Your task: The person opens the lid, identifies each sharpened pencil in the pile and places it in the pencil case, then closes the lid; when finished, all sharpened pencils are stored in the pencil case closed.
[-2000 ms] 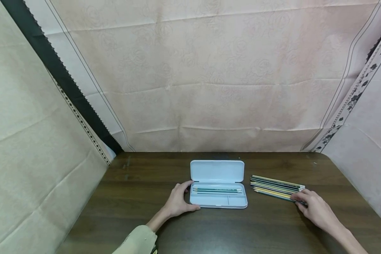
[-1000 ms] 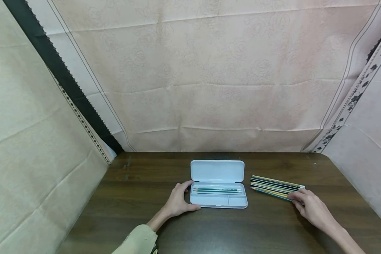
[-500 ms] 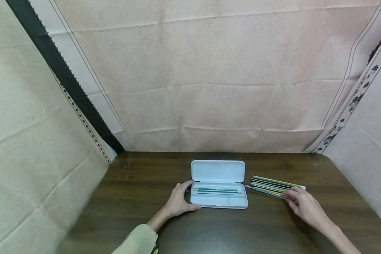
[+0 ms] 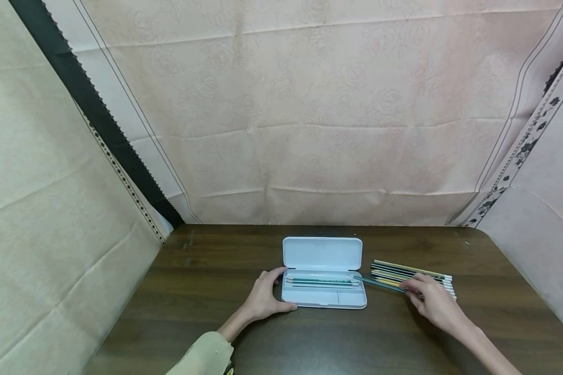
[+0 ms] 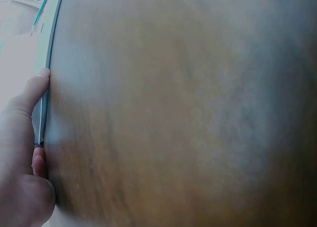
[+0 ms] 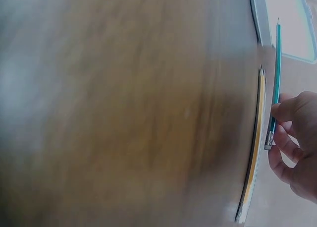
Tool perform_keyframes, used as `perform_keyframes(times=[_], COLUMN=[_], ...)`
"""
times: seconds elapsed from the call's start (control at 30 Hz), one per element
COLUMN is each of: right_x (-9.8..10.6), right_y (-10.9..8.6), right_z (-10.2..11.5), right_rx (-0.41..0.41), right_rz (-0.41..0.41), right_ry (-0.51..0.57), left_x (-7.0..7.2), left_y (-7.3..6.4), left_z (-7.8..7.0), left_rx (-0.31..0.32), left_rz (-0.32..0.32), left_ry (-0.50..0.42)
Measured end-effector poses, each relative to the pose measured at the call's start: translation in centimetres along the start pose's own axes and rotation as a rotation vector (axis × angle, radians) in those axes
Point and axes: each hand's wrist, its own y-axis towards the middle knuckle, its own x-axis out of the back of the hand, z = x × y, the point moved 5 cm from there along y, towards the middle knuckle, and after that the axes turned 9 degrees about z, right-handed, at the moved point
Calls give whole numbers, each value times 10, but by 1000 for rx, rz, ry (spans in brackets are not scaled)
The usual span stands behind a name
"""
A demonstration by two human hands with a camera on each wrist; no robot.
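A light-blue pencil case (image 4: 309, 298) lies on the table with its lid folded back. Green pencils (image 4: 321, 282) rest in its rear compartment. At the left end of the case, my left hand (image 4: 262, 296) grips it, thumb on the front corner and fingers at the back. My right hand (image 4: 433, 302) pinches a teal pencil (image 6: 278, 63) near its eraser end. That pencil points left, and its tip overlaps the right end of the case in the head view. Beside the right hand lies a row of pencils (image 4: 403, 270), black, yellow and striped, partly hidden by the fingers.
The case's front part has a small divider (image 4: 338, 297). A dark brown wooden table (image 4: 328, 344) carries everything. Pale patterned cloth (image 4: 309, 130) hangs behind the table and along both sides.
My right hand has drawn the teal pencil out of the row and moved it left, its tip now over the case. The left hand and the case stay in place.
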Motion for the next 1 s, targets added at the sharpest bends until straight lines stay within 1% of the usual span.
perform_keyframes(times=[0.17,0.4,0.57,0.8,1.0], right_x=[-8,-16,-21,-27,-32], right_y=[9,22,30,42,52], right_z=[7,20,27,35,45], right_rx=[-23,7,19,-20,-13], right_rz=[43,53,74,133,171], right_ry=[22,44,63,85,92], left_x=[1,0,0,0,0], left_y=[0,0,0,-1,-1], left_z=[-1,0,-1,-1,-1], left_rx=[-2,-14,-23,-22,-15], left_rz=[1,-2,-3,-7,-3], left_ry=[1,1,-7,-4,-2])
